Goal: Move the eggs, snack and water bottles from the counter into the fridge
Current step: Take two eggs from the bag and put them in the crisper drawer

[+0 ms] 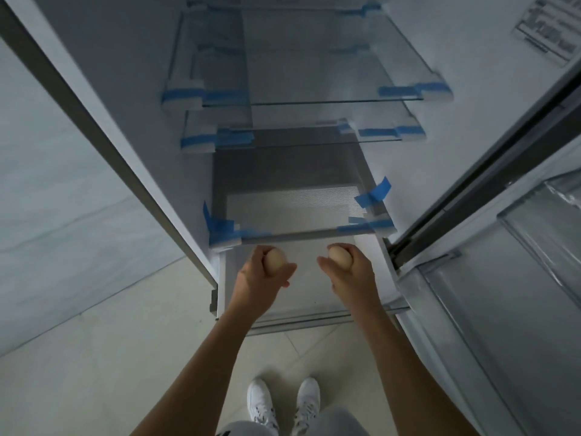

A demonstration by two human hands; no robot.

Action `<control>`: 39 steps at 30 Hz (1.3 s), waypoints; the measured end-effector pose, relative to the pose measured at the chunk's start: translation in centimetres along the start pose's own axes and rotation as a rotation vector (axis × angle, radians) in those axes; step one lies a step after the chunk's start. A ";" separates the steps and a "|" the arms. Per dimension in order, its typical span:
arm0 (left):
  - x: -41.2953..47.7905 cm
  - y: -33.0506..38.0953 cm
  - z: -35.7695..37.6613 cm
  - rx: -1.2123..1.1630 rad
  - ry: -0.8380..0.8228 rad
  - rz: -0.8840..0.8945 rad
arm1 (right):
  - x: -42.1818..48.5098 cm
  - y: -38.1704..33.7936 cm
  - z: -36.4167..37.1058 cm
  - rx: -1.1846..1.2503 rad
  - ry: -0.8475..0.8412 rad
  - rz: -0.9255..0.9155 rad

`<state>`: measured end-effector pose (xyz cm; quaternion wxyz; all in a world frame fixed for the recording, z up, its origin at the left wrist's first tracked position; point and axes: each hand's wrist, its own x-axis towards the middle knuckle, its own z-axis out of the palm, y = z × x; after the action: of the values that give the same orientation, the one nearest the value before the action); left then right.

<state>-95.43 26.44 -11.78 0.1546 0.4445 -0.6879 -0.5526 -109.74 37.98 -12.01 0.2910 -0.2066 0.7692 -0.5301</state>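
I stand in front of the open fridge (141, 171). My left hand (257, 278) grips a pale brown egg (274, 261). My right hand (349, 272) grips a second egg (339, 257) of the same colour. Both hands are held side by side, just below the front edge of the lowest glass shelf (298, 234) and above the white drawer (306, 294) at the fridge bottom. The snack, the water bottles and the counter are out of sight.
Two more glass shelves (314, 102) sit higher up, their corners fixed with blue tape (374, 191). The open fridge door (503, 309) with clear bins stands at the right. A pale wall is on the left, tiled floor and white shoes (283, 404) below.
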 end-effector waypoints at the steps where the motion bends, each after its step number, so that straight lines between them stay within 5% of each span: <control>1: -0.3 -0.3 0.0 0.000 0.010 -0.011 | -0.2 0.2 -0.1 -0.028 -0.002 -0.015; 16: -0.4 -6.0 0.3 0.127 0.076 -0.192 | 1.0 5.5 0.4 -0.256 -0.201 0.007; 29: 7.3 -8.8 2.2 0.456 -0.222 -0.194 | 7.7 7.7 2.8 -0.605 -0.498 0.116; 39: 11.1 -11.0 4.1 0.468 -0.268 -0.380 | 10.4 10.5 5.1 -0.627 -0.502 0.250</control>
<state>-99.67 20.41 -26.15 -0.1497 0.5116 -0.7152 -0.4519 -114.20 31.64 -25.59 0.4545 -0.3131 0.8176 -0.1641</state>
